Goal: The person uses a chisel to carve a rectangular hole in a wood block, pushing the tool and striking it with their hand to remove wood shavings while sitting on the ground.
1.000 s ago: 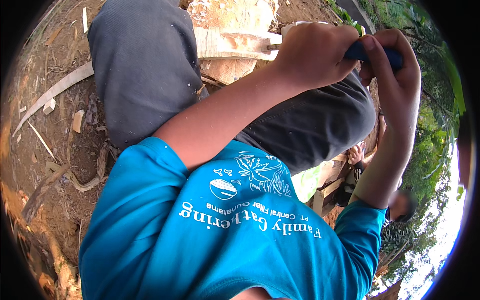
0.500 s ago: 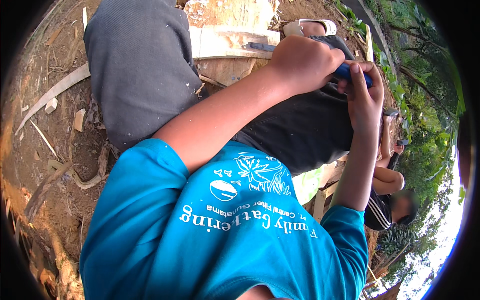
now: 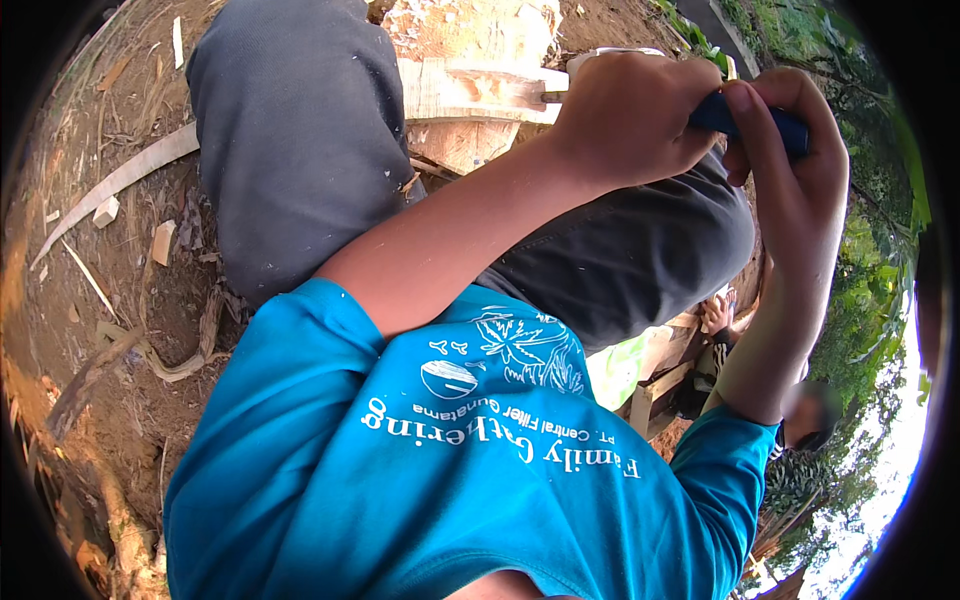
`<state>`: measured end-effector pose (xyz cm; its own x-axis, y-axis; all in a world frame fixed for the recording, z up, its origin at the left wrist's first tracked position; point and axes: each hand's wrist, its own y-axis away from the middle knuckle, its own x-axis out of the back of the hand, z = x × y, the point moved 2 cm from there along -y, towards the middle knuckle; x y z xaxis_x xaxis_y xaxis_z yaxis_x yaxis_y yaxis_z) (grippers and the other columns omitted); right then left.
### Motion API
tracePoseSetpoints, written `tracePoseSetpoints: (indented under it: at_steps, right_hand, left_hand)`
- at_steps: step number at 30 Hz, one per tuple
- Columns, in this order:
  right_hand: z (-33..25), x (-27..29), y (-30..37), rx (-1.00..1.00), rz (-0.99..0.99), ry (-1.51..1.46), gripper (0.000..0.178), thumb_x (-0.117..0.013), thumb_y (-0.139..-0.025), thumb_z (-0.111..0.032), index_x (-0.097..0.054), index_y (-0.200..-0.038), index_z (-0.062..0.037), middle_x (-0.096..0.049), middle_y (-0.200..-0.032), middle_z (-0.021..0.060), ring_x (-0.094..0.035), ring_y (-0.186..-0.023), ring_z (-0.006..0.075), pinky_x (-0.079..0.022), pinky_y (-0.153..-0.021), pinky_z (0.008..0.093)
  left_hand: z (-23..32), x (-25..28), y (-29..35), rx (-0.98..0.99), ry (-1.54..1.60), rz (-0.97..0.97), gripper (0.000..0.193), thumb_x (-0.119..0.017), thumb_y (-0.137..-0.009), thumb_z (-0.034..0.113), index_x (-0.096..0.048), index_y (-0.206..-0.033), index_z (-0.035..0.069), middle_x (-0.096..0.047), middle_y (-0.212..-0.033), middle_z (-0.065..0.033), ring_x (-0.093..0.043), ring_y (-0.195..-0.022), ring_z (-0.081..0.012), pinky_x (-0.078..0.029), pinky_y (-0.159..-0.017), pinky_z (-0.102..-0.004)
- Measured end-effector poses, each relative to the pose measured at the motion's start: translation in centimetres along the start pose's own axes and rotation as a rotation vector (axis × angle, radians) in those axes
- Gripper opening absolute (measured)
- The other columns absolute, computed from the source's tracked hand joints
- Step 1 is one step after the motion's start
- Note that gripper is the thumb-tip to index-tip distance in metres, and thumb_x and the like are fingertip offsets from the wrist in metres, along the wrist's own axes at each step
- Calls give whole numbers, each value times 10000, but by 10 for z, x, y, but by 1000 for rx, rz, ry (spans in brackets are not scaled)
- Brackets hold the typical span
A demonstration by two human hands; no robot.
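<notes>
Between both sets of fingers, a blue tool handle [image 3: 752, 118] is being gripped: the left hand [image 3: 630, 120] is curling tight around its near end, the right hand [image 3: 800, 165] pinching its far end. Just beyond the left fingers, a pale carved wood block [image 3: 470, 90] is resting against dark-trousered legs [image 3: 300, 140], over bare earth [image 3: 90, 300] littered with wood chips [image 3: 160, 242], outdoors beside green foliage [image 3: 870, 290].

blue tool handle [image 3: 760, 118]; pale wood block [image 3: 470, 90]; teal shirt [image 3: 430, 480], white print; dark grey trousers [image 3: 290, 130].

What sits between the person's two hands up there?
In the head view, a dark blue tool handle lies between the left hand and right hand; both grip it.
</notes>
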<state>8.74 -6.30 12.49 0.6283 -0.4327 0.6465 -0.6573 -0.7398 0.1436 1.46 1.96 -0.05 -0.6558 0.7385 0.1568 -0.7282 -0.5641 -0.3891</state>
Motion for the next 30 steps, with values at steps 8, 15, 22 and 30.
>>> tracePoseSetpoints:
  at_steps: [8,15,22,30]
  right_hand:
    - [30,9,-5,-41,47,-16,217,-719,-1004,-216,-653,-949,-16,-676,-723,34,-611,-597,75,-461,-553,213]
    - [118,-7,32,-281,56,-466,221,-695,-1022,-228,-609,-1035,-25,-722,-1059,103,-672,-723,107,-578,-675,252]
    - [112,-10,31,-349,103,-465,241,-708,-1014,-245,-615,-1053,-26,-717,-954,88,-674,-713,111,-569,-669,249]
    - [10,2,21,48,188,-91,178,-771,-961,-159,-659,-927,-25,-620,-691,-11,-567,-574,36,-423,-501,178]
  left_hand:
    - [-4,-7,0,-12,-76,-88,191,-763,-824,245,-718,-968,128,-727,-777,-109,-731,-713,-310,-586,-656,-429]
    - [-18,-19,19,-50,-345,-357,222,-797,-790,310,-711,-914,147,-740,-883,-117,-741,-701,-308,-596,-632,-435]
    - [-22,-18,20,11,-420,-441,215,-803,-784,276,-701,-900,127,-752,-991,-129,-748,-736,-320,-600,-638,-435]
    - [9,-4,0,-143,-58,-100,227,-779,-784,227,-696,-969,125,-708,-818,-129,-725,-780,-336,-581,-665,-445]
